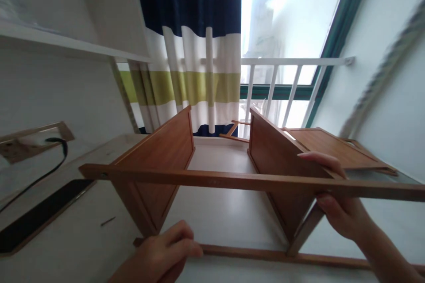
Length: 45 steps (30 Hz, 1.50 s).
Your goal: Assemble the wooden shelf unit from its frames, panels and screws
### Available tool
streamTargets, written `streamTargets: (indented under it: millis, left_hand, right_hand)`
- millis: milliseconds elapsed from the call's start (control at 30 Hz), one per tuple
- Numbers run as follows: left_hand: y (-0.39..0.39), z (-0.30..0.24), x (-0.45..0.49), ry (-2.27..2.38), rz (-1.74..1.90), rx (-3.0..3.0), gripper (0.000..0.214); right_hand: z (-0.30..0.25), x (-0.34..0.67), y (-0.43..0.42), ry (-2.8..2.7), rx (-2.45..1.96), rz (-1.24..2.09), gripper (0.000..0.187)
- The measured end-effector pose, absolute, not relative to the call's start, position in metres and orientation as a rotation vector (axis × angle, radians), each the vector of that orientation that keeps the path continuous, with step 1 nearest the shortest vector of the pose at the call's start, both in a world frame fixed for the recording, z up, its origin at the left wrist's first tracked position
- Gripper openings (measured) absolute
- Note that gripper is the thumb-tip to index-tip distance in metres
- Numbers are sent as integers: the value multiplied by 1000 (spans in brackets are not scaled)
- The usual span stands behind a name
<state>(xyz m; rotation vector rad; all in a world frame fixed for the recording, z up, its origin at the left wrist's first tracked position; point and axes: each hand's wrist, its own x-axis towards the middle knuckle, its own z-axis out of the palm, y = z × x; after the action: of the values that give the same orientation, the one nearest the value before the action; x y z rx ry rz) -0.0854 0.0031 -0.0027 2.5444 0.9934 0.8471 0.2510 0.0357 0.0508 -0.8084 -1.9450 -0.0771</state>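
Note:
A brown wooden shelf rack [221, 178] lies on its side on a white surface, with two long rails and two upright panels between them. My right hand [341, 203] grips the upper rail where the right panel [282, 177] meets it, thumb below and fingers over the top. At the lower left, my left hand [166, 252] is curled around the lower rail [245, 252], close to the foot of the left panel [159, 159]. The hand itself hides its fingertips and part of that rail.
Another wooden panel piece [338, 143] leans by the right wall, and a small wooden frame [234, 131] lies behind. On the left are a dark flat strip [40, 212], a thin small stick [108, 221] and a socket strip [36, 139] with a black cable. Striped curtains [195, 53] and a white railing [295, 62] stand behind.

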Motion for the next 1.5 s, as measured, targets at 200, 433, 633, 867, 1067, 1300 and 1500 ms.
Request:
streamTargets:
  millis: [200, 433, 633, 867, 1067, 1300, 1500]
  left_hand:
    - [51, 33, -24, 1027, 935, 2466, 21]
    - [107, 61, 53, 623, 1471, 2148, 25]
    - [113, 91, 107, 326, 1755, 1632, 22]
    - [102, 98, 133, 204, 1576, 1746, 16]
    - [105, 91, 134, 184, 1426, 1611, 20]
    - [106, 89, 134, 142, 1436, 1598, 19]
    - [107, 89, 134, 174, 1459, 1652, 19]
  right_hand:
    - [53, 248, 35, -1962, -763, -21, 42]
    - [53, 247, 33, -1912, -817, 137, 46]
    - [51, 247, 33, -1919, -813, 124, 48]
    - [50, 248, 36, -1885, -799, 188, 54]
    - [48, 250, 37, -1881, -810, 181, 55]
    - [47, 251, 36, -1865, -887, 106, 64]
    - [43, 251, 37, -1847, -895, 53, 75]
